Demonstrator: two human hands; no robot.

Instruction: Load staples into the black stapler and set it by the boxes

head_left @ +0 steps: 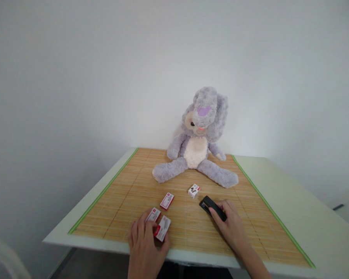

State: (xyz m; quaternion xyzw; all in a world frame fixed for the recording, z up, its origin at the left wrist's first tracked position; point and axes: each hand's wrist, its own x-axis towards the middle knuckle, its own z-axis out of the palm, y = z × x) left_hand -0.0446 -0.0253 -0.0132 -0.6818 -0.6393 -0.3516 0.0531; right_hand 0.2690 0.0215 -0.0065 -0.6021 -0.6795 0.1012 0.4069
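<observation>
With the small white box taken as the clock's centre, the left hand is placed at 8 o'clock, its fingers curled over two red-and-white boxes, the nearer lying between thumb and forefinger; whether it is firmly gripped cannot be told. A third red-and-white box is set between 8 and 9 o'clock, just beyond them. At 12 o'clock a grey plush rabbit is seated against the wall. The small white box is left standing on the bamboo mat. At 4 o'clock a black stapler is clamped between the thumb and fingers of the right hand.
</observation>
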